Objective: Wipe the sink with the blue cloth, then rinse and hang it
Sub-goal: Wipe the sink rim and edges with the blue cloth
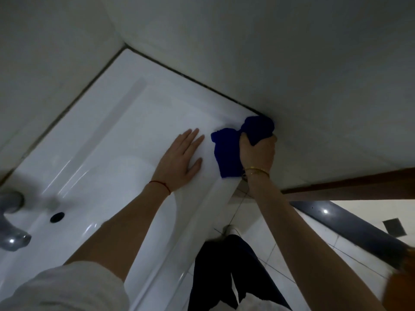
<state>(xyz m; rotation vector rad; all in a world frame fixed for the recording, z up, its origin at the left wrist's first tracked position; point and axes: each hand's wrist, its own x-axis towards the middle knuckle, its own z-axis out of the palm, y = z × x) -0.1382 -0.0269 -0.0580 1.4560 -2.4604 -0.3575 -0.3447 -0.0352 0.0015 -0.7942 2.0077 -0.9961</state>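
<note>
A white ceramic sink (125,122) runs along the wall, with its basin at lower left. My right hand (258,153) grips a bunched blue cloth (226,153) at the sink's right end, where the rim meets the side wall. Part of the cloth bulges above my fist against the wall, and the rest hangs over the sink's front corner. My left hand (179,160) rests flat on the sink's flat ledge just left of the cloth, fingers straight and spread.
A grey metal tap (11,221) stands at the far left, with the dark overflow hole (57,217) beside it. White walls close the back and right side. A brown door frame (359,182) and tiled floor (265,239) lie to the right, below the sink.
</note>
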